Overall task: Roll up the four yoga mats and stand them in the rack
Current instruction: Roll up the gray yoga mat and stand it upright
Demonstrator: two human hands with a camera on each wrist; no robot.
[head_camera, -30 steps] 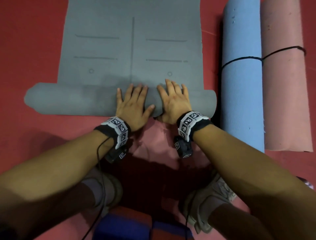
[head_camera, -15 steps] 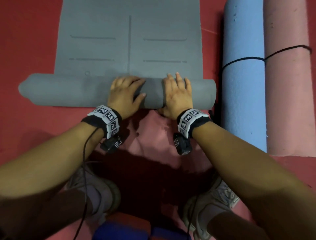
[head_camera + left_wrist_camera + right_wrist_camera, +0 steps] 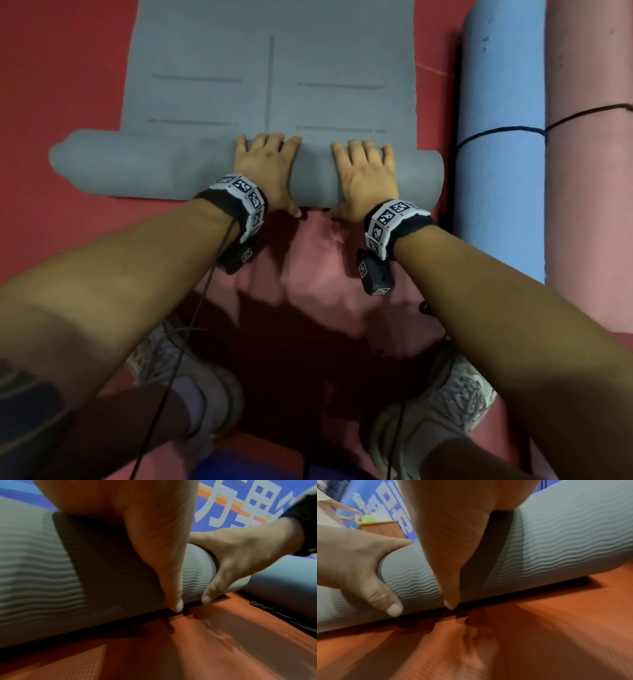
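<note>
A grey yoga mat lies on the red floor, its near end wound into a thick roll (image 3: 154, 164) and its flat part (image 3: 270, 68) stretching away from me. My left hand (image 3: 267, 168) and right hand (image 3: 366, 171) sit side by side on the roll's middle. Each hand's fingers curve over the top and its thumb reaches down the near side to the floor. The left wrist view shows the left thumb (image 3: 171, 577) and the right hand (image 3: 240, 555) wrapped round the ribbed roll (image 3: 34, 568). The right wrist view shows the right thumb (image 3: 450, 561) against the roll (image 3: 565, 540).
A rolled blue mat (image 3: 500, 171) and a rolled pink mat (image 3: 589, 188) lie lengthwise just right of the grey roll, with a black cord (image 3: 507, 132) across both. My two shoes (image 3: 205, 387) (image 3: 442, 407) stand close behind my hands. Red floor (image 3: 61, 68) lies to the left.
The roll has travelled further away along the mat, covering the two circle marks, and has grown thicker. Both hands went with it; the left hand's fingers now reach over the top.
</note>
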